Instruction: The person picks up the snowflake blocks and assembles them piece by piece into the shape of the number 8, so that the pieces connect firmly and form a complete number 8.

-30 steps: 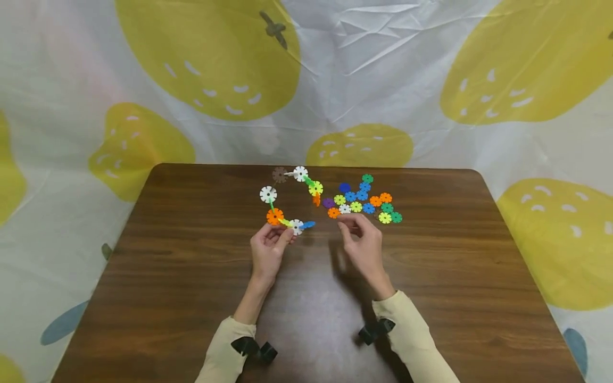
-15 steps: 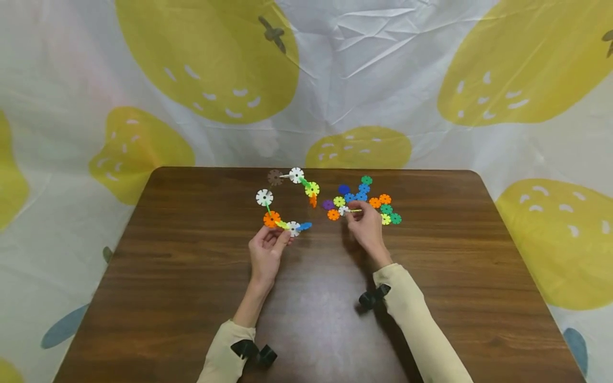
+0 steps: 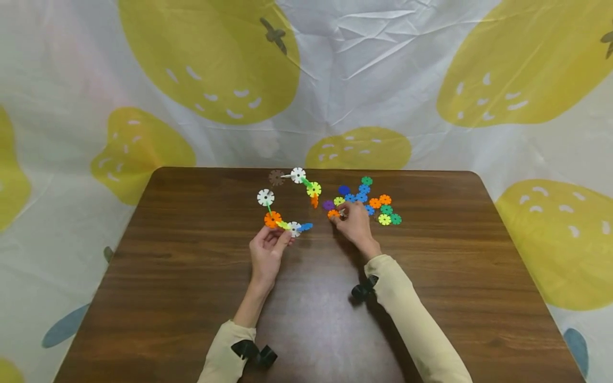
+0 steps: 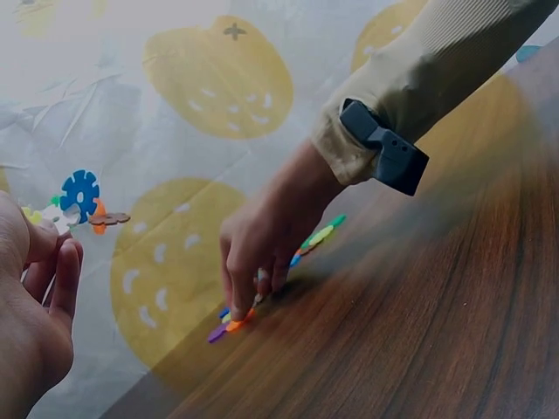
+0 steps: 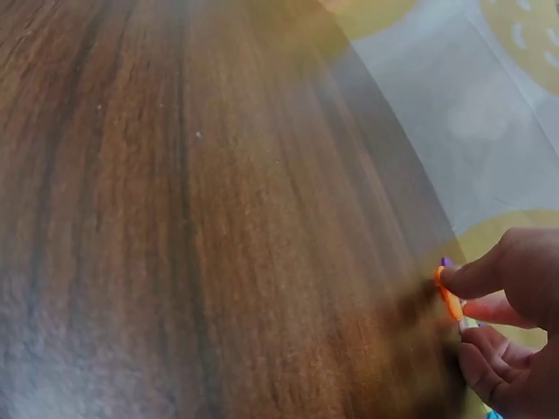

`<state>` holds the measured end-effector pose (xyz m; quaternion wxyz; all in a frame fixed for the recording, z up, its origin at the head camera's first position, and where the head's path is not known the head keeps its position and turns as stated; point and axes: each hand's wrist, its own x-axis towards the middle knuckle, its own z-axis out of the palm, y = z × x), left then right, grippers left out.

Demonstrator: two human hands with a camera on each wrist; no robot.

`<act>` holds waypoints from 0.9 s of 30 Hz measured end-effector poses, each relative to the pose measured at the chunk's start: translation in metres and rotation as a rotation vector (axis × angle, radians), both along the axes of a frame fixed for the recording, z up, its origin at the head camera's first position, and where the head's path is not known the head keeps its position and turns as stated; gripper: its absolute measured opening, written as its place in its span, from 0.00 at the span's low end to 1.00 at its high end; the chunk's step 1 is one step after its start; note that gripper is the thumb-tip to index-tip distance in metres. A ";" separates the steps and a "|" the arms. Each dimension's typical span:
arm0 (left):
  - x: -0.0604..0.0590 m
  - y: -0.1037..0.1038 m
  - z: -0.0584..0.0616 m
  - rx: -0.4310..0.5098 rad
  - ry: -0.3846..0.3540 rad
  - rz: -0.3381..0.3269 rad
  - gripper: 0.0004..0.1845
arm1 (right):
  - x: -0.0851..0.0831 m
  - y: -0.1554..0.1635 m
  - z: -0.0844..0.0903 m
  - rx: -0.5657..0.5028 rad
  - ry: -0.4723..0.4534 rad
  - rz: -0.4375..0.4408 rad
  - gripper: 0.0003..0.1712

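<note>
In the head view my left hand pinches the lower end of an open, curved chain of notched interlocking discs. The linked discs are white, green, orange, yellow, blue and brown; a blue disc stands out past my fingertips in the left wrist view. My right hand reaches down to the table at the near left of a loose group of discs. Its curled thumb and fingers pinch the edge of an orange interlocking disc. Part of the group is hidden beneath this hand.
Loose discs lie to the right of the chain, among them a purple disc, a dark blue disc and a green disc. They rest on a brown wooden table, with a patterned cloth behind it.
My right hand moved forward to the loose discs, met a yellow-green one tilted on edge, then shifted left to the orange disc. My left hand and the chain stayed nearly still.
</note>
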<state>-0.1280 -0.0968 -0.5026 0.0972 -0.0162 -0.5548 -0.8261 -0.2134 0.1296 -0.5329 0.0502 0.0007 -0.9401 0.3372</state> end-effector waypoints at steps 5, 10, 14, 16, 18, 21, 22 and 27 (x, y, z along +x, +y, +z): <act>0.001 0.000 0.000 -0.001 0.004 -0.005 0.11 | -0.002 0.000 -0.001 0.021 -0.032 -0.008 0.16; 0.001 -0.001 0.000 0.006 0.014 -0.010 0.11 | 0.000 -0.001 0.000 0.014 -0.038 0.029 0.15; 0.000 0.000 0.001 0.012 0.022 -0.012 0.11 | 0.008 -0.001 -0.003 -0.052 0.040 0.065 0.12; -0.001 0.001 0.001 0.013 0.030 -0.014 0.11 | 0.014 -0.001 -0.003 -0.097 0.082 0.057 0.10; -0.001 0.001 0.001 0.010 0.040 -0.017 0.11 | 0.021 -0.001 -0.001 -0.148 0.113 0.033 0.07; 0.001 0.003 0.001 0.005 0.045 -0.021 0.11 | 0.036 -0.003 0.010 -0.267 0.138 0.000 0.06; 0.001 0.003 0.001 0.002 0.043 -0.023 0.11 | 0.042 -0.004 0.015 -0.317 0.143 -0.002 0.06; 0.003 0.003 0.000 -0.003 0.038 -0.021 0.11 | 0.071 -0.014 0.044 -0.600 0.192 0.052 0.08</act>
